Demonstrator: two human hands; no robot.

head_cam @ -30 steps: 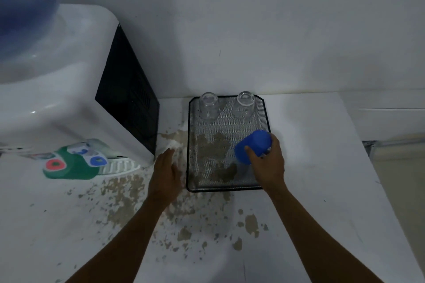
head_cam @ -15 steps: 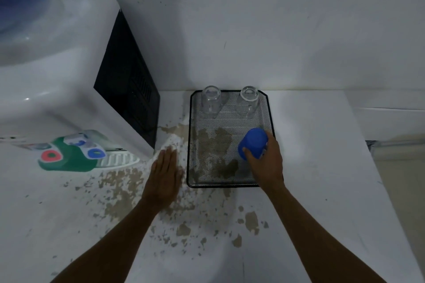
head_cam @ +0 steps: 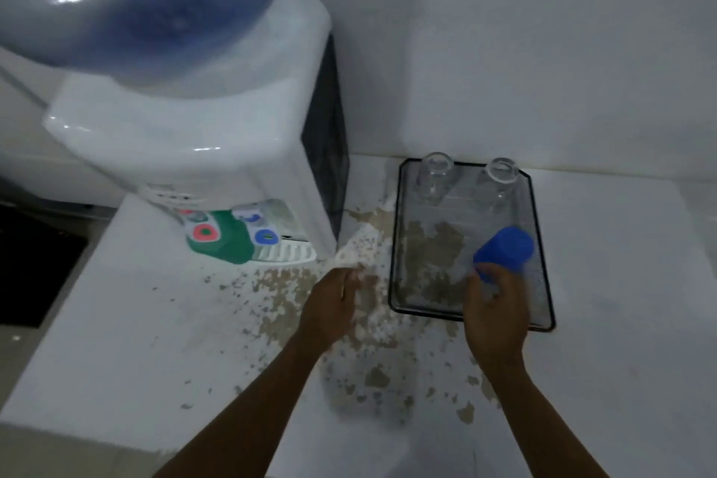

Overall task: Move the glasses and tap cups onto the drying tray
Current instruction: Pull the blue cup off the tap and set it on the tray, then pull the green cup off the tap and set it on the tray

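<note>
We see our right hand (head_cam: 494, 312) over the near right part of the black wire-mesh drying tray (head_cam: 541, 244), and its fingers (head_cam: 485, 271) are closed around the small blue plastic cup (head_cam: 504, 250). The cup is tipped over, with its flat bottom pointing up and away from us, and we think that is so it can sit mouth down and let the water drip out. It looks very close to the mesh, but we cannot tell if it touches yet. Two clear drinking glasses (head_cam: 433, 178) already stand upside down at the far end of the tray, side by side and a little apart, most likely for the same reason. The holes in the tray let us see the brown patches of the white chipped surface (head_cam: 620, 322) below. Our left hand (head_cam: 329, 308) is on the surface just beside the tray's left edge, fingers loosely curled, with a small white scrap (head_cam: 349, 254) at its tips; the picture is too blurry to tell if it holds the scrap. The white water dispenser (head_cam: 201, 144) with its big blue bottle (head_cam: 128, 0) stands to the left, near enough that cups from the taps have only a short way to go.
</note>
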